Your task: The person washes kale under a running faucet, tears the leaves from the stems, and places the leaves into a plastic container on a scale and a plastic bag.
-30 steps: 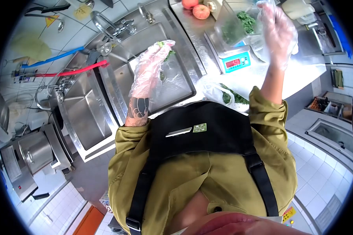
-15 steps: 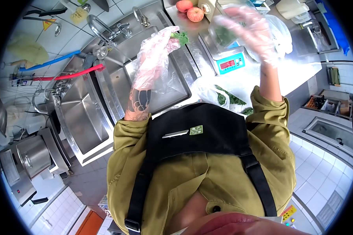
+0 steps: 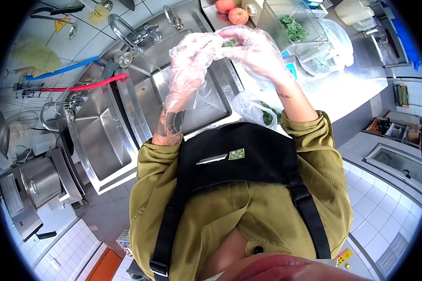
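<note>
Both hands wear clear plastic gloves and meet above the sink's edge. My left hand (image 3: pixel 192 51) is closed around the stem end of a leafy green (image 3: pixel 229 43), most of which the fingers hide. Curled over its leaf side, my right hand (image 3: pixel 251 47) has its fingertips pressed on the green. A clear container (image 3: pixel 316 35) with torn curly greens (image 3: pixel 293 28) inside stands just beyond my right hand. Below it, partly covered by my right wrist, is a blue digital scale (image 3: pixel 291 70). Nearer my apron, an open plastic bag (image 3: pixel 248 107) holds more dark curly greens (image 3: pixel 270 114).
The steel sink (image 3: pixel 215 103) lies under my left forearm, with a faucet (image 3: pixel 126 35) behind it. Apples (image 3: pixel 238 16) sit at the counter's back. Another plastic bag (image 3: pixel 330 54) rests right of the container. A red hose (image 3: pixel 94 84) crosses the second basin's rim.
My right hand has moved left from over the container to meet my left hand at the leafy green. The container and the greens in it are now uncovered, while the scale's display is mostly hidden.
</note>
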The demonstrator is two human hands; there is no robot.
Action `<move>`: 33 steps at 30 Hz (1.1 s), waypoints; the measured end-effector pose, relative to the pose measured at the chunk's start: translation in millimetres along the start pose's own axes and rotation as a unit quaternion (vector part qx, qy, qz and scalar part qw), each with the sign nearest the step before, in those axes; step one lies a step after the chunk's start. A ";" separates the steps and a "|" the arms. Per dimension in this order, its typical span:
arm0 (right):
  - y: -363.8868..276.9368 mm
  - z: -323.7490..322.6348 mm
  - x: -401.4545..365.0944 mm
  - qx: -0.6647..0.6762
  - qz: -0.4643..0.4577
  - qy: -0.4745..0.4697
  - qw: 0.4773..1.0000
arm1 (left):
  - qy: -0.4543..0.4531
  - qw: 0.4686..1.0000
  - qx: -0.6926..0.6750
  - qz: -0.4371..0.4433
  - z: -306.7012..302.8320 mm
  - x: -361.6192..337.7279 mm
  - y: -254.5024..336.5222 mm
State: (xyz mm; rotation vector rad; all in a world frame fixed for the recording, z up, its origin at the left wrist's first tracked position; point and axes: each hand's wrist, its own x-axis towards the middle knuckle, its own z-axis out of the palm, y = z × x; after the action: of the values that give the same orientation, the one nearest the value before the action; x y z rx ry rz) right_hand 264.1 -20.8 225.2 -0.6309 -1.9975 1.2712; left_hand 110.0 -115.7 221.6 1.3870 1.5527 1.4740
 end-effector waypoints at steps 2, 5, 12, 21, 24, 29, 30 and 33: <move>12.8 1.6 1.3 0.033 -0.015 -0.006 0.999 | -0.025 0.997 -0.008 0.071 -4.4 6.0 2.2; 10.0 1.8 -0.2 0.048 0.007 -0.003 0.999 | -0.020 0.994 -0.081 0.066 -1.1 10.6 -5.7; 5.4 20.5 -4.5 0.174 0.104 0.078 0.976 | 0.024 0.977 -0.210 0.001 11.5 11.1 -16.3; 12.1 -41.9 -10.7 0.035 0.018 0.152 0.988 | 0.035 0.988 -0.145 0.049 -4.3 12.6 -9.3; -15.1 -98.5 2.3 0.011 0.008 0.319 0.948 | 0.040 0.982 -0.184 0.034 -8.0 22.1 -16.0; 7.4 -189.1 31.5 -0.555 -0.013 -0.038 0.831 | 0.051 0.971 -0.235 -0.006 11.0 42.5 -4.9; -31.0 -168.2 28.7 -0.605 0.055 -0.020 0.794 | 0.051 0.970 -0.238 0.005 16.7 46.1 -0.9; -5.7 -201.9 25.7 -0.502 -0.115 0.059 0.855 | 0.044 0.960 -0.275 -0.003 32.8 57.4 2.5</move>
State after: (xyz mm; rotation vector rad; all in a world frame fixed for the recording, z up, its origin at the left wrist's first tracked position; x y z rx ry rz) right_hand 399.8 113.0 297.0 -0.8563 -2.4495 -0.0560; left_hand 124.1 -51.7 230.3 0.9956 1.0681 1.8055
